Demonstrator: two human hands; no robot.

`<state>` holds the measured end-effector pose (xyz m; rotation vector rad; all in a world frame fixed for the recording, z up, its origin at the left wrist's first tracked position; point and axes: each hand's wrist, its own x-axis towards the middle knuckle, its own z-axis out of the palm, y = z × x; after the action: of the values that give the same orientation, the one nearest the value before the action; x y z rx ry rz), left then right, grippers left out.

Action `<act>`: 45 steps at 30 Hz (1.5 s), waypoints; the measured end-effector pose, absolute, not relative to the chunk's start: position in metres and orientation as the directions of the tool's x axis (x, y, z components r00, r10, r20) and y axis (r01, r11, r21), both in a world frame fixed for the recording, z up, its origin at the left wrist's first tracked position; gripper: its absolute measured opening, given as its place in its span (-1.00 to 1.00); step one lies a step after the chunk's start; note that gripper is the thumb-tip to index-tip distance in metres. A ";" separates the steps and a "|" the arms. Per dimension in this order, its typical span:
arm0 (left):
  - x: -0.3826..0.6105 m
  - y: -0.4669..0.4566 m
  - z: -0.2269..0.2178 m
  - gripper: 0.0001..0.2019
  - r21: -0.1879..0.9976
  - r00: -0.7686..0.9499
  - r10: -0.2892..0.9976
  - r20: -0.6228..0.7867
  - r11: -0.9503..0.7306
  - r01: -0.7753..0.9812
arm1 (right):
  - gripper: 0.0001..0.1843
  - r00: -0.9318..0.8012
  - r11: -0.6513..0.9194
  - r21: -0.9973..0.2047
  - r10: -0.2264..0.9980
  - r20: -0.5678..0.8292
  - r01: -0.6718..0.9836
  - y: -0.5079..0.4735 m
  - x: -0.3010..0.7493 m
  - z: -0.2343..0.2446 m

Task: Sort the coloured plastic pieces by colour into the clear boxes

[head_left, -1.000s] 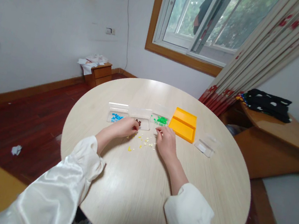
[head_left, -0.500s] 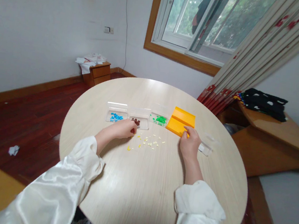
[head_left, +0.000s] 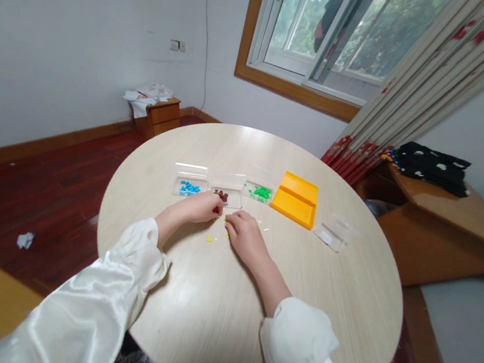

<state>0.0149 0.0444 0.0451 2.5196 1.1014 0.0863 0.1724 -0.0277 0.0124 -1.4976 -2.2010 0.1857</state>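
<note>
My left hand (head_left: 205, 207) has its fingers pinched together just in front of a clear box (head_left: 234, 200) of small brown pieces (head_left: 221, 195). A bit of yellow shows below its fingertips; what they hold is mostly hidden. Close beside it, on the right, my right hand (head_left: 245, 235) reaches down to the table with thumb and fingers closed on a small yellow piece (head_left: 226, 219). Yellow pieces (head_left: 209, 238) and a few pale ones (head_left: 266, 229) lie scattered around; my right hand covers others. An open yellow case (head_left: 293, 206) lies behind and to the right.
Clear boxes with blue pieces (head_left: 189, 188) and green pieces (head_left: 261, 192) stand along the back of the round table (head_left: 212, 322). Another clear box (head_left: 330, 237) lies at the right. Beyond the table are a small cabinet (head_left: 164, 114) and a wooden desk (head_left: 437, 211).
My right hand has moved left from the yellow case to the scattered pieces beside my left hand. My left hand has stayed nearly still.
</note>
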 end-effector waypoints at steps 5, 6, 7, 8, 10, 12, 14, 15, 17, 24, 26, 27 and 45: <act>0.016 0.043 0.047 -0.82 0.382 0.689 0.717 -0.111 -0.609 0.695 | -0.83 -0.250 0.318 -0.304 0.937 0.242 0.898 -0.024 0.172 0.014; 0.016 0.043 0.048 -0.83 0.390 0.686 0.719 -0.115 -0.602 0.697 | -0.83 -0.253 0.317 -0.292 0.938 0.237 0.902 -0.024 0.172 0.015; 0.016 0.042 0.049 -0.84 0.396 0.682 0.722 -0.117 -0.596 0.699 | -0.83 -0.255 0.316 -0.282 0.938 0.233 0.906 -0.024 0.172 0.015; 0.017 0.041 0.050 -0.85 0.400 0.679 0.725 -0.116 -0.592 0.700 | -0.83 -0.257 0.315 -0.271 0.939 0.228 0.910 -0.024 0.172 0.015; 0.017 0.040 0.049 -0.84 0.398 0.676 0.729 -0.108 -0.591 0.701 | -0.83 -0.261 0.313 -0.251 0.940 0.222 0.916 -0.024 0.171 0.015; 0.017 0.039 0.048 -0.83 0.389 0.674 0.732 -0.095 -0.596 0.702 | -0.83 -0.271 0.322 -0.237 0.936 0.226 0.916 -0.025 0.169 0.014; 0.018 0.039 0.047 -0.82 0.379 0.672 0.735 -0.090 -0.598 0.706 | -0.83 -0.291 0.352 -0.245 0.923 0.254 0.903 -0.024 0.169 0.012; 0.018 0.038 0.047 -0.81 0.373 0.673 0.734 -0.091 -0.601 0.707 | -0.83 -0.295 0.368 -0.259 0.913 0.281 0.893 -0.023 0.170 0.012; 0.019 0.038 0.049 -0.82 0.356 0.679 0.728 -0.094 -0.613 0.706 | -0.83 -0.276 0.390 -0.292 0.890 0.364 0.873 -0.020 0.179 0.012; 0.019 0.032 0.059 -0.83 0.355 0.660 0.745 -0.098 -0.593 0.722 | -0.80 0.208 0.132 -0.421 0.715 0.667 0.898 0.000 0.269 0.007; 0.019 0.031 0.059 -0.84 0.362 0.665 0.742 -0.082 -0.600 0.714 | -0.78 0.293 0.079 -0.455 0.664 0.688 0.887 0.002 0.294 0.002; 0.019 0.031 0.059 -0.84 0.367 0.668 0.740 -0.074 -0.603 0.709 | -0.77 0.325 0.062 -0.470 0.643 0.694 0.880 0.002 0.303 -0.001; 0.015 0.040 0.053 -0.83 0.510 0.684 0.728 -0.045 -0.572 0.643 | -0.85 -0.364 0.485 -0.432 0.869 0.334 0.761 -0.026 0.206 0.022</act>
<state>0.0151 0.0401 0.0535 2.4012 1.0568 0.2320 0.2057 -0.0262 0.0221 -1.3426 -2.2136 0.2757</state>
